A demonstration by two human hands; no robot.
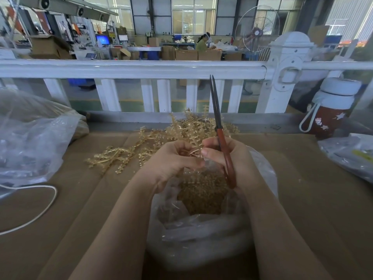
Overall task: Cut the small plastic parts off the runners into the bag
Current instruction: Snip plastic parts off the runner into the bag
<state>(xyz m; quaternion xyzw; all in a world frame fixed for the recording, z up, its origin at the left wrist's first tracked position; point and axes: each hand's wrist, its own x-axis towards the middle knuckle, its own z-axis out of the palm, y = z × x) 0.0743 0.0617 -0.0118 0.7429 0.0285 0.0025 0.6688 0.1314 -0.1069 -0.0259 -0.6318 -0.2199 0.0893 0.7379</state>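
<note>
Runners (141,146) — tan, still carrying small parts — lie heaped on the cardboard-covered table (302,199), just beyond both hands. The clear bag (199,235) stands open below the hands, holding a mound of cut tan parts (201,197). The left hand (171,160) pinches a thin runner piece over the bag; the right hand (232,158) grips red-handled scissors (220,130), blades together, pointing up. A second clear bag (30,138) sits far left — contents unclear.

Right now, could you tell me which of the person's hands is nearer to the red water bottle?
The right hand, gripping the scissors over the bag, is nearer the red water bottle at the far right. The left hand lies farther left.
</note>
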